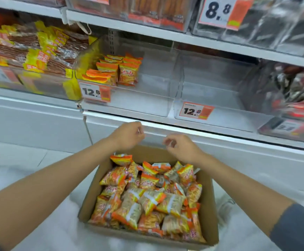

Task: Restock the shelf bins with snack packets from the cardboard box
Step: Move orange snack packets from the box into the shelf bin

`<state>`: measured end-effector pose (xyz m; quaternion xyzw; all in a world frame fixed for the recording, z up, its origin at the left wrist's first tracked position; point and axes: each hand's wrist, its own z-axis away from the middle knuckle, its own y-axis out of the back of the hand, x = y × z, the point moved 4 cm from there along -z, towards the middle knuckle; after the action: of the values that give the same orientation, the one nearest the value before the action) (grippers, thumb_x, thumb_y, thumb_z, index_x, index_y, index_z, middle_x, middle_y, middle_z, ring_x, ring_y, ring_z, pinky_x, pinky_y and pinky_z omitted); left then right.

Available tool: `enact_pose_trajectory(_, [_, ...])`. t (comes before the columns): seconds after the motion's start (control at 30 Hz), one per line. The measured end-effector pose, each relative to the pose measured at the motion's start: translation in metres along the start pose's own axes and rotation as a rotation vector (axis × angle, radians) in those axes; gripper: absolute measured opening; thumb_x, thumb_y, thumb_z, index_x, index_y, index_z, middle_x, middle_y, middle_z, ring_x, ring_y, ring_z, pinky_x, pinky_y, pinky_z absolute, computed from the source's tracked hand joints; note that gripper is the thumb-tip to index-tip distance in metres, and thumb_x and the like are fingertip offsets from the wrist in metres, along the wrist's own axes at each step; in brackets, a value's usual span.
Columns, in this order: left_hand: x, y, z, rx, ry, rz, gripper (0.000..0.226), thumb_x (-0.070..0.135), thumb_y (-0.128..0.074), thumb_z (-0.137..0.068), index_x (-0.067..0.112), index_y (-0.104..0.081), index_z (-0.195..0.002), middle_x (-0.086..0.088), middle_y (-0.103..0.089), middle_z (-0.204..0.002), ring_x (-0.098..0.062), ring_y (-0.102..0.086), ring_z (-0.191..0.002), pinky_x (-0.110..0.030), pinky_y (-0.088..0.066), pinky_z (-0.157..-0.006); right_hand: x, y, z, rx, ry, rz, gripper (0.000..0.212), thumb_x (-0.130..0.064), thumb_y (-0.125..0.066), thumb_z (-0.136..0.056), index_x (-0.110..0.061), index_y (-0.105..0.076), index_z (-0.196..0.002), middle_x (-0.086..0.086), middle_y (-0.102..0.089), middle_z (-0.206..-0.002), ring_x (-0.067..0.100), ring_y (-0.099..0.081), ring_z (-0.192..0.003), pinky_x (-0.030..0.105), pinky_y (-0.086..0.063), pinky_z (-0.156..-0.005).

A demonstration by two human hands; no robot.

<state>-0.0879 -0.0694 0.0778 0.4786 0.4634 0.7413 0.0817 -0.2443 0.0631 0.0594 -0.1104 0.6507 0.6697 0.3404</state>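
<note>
My left hand (128,135) and right hand (181,148) hang at mid-frame, near each other, fingers loosely curled, nothing held in either. Both are just above the far edge of the cardboard box (209,214), which sits open at lower centre, filled with a loose heap of orange snack packets (147,198). Above the hands, a clear shelf bin (158,77) carries a few shelved packets (118,71) at its left side, behind a 12.8 price tag (95,92). A second clear bin (212,82) adjoins it on the right.
</note>
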Motion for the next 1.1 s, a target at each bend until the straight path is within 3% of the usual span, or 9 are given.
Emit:
enact_pose_trajectory(0.1, [-0.019,-0.045,0.01,-0.089,0.038,0.033,0.011,0.027,-0.06,-0.094,0.017,-0.06,-0.092,0.002,-0.061,-0.088,-0.02,-0.061,-0.087,-0.034,-0.051,-0.077,0.051,-0.012,0.024,-0.056,-0.122,0.021,0.031,-0.005,-0.054,-0.092,-0.016,-0.066,-0.118,-0.001,-0.062,-0.121,0.013,-0.057,-0.112,0.019,-0.042,-0.093])
enact_pose_trajectory(0.2, [-0.034,-0.072,0.014,-0.144,0.095,0.071,0.013,0.03,-0.058,-0.095,0.018,-0.062,-0.099,0.005,-0.061,-0.095,-0.013,-0.061,-0.087,-0.024,-0.048,-0.071,0.087,-0.014,0.037,-0.107,-0.164,0.036,0.041,0.002,-0.051,-0.091,-0.011,-0.059,-0.13,0.005,-0.055,-0.137,0.016,-0.049,-0.128,0.011,-0.034,-0.095])
enact_pose_trajectory(0.27, [-0.035,-0.084,0.012,-0.18,0.11,0.081,0.015,0.03,-0.057,-0.096,0.019,-0.062,-0.105,0.006,-0.061,-0.099,-0.01,-0.06,-0.09,-0.021,-0.048,-0.07,0.11,-0.025,0.04,-0.183,-0.17,0.119,0.051,-0.003,-0.053,-0.092,-0.016,-0.049,-0.141,0.003,-0.047,-0.145,0.018,-0.038,-0.137,0.021,-0.031,-0.107])
enact_pose_trajectory(0.43, [-0.021,-0.101,0.006,-0.236,0.117,0.167,0.017,0.031,-0.057,-0.096,0.025,-0.061,-0.111,0.006,-0.061,-0.104,-0.015,-0.063,-0.093,-0.029,-0.053,-0.075,0.125,-0.046,0.032,-0.217,-0.061,0.564,0.041,-0.034,-0.062,-0.092,-0.024,-0.059,-0.131,0.0,-0.052,-0.124,0.022,-0.036,-0.124,0.037,-0.023,-0.103])
enact_pose_trajectory(0.53, [-0.015,-0.106,0.011,-0.239,0.102,0.207,0.027,0.029,-0.061,-0.095,0.026,-0.057,-0.121,0.01,-0.058,-0.123,-0.008,-0.057,-0.108,-0.022,-0.048,-0.081,0.102,-0.043,0.028,-0.127,-0.003,0.413,0.039,-0.043,-0.062,-0.091,-0.023,-0.063,-0.125,-0.001,-0.054,-0.119,0.019,-0.042,-0.119,0.035,-0.028,-0.102])
enact_pose_trajectory(0.63, [-0.006,-0.109,0.019,-0.295,0.074,0.283,0.072,0.037,-0.072,-0.085,0.031,-0.035,-0.146,0.022,-0.034,-0.138,0.0,-0.034,-0.127,-0.022,-0.036,-0.098,0.064,-0.041,0.03,-0.061,0.012,-0.013,0.034,-0.034,-0.066,-0.091,-0.017,-0.067,-0.121,-0.002,-0.061,-0.109,0.014,-0.057,-0.1,0.028,-0.046,-0.088])
enact_pose_trajectory(0.77, [-0.017,-0.107,0.027,-0.289,0.208,0.443,0.075,0.03,-0.073,-0.085,0.021,-0.033,-0.148,-0.004,-0.044,-0.146,-0.019,-0.041,-0.136,-0.022,-0.046,-0.088,0.037,-0.053,0.038,-0.077,-0.03,-0.244,0.04,-0.036,-0.068,-0.089,-0.02,-0.063,-0.125,-0.009,-0.061,-0.109,0.008,-0.06,-0.097,0.028,-0.052,-0.085])
enact_pose_trajectory(0.93, [-0.047,-0.084,0.031,-0.066,0.303,0.383,0.07,0.026,-0.07,-0.088,0.013,-0.036,-0.147,-0.008,-0.044,-0.147,-0.02,-0.042,-0.134,-0.026,-0.037,-0.095,0.05,-0.079,0.049,-0.364,-0.106,-0.214,0.075,-0.029,-0.076,-0.083,-0.03,-0.037,-0.147,-0.012,-0.051,-0.139,0.007,-0.048,-0.126,0.027,-0.045,-0.1])
enact_pose_trajectory(1.1, [-0.056,-0.079,0.036,-0.009,0.333,0.425,0.067,0.021,-0.073,-0.086,0.014,-0.041,-0.144,-0.008,-0.047,-0.144,-0.022,-0.044,-0.132,-0.03,-0.041,-0.097,0.056,-0.115,0.057,-0.678,-0.051,-0.123,0.068,-0.024,-0.078,-0.082,-0.037,-0.047,-0.142,-0.011,-0.042,-0.15,0.012,-0.046,-0.133,0.035,-0.041,-0.108])
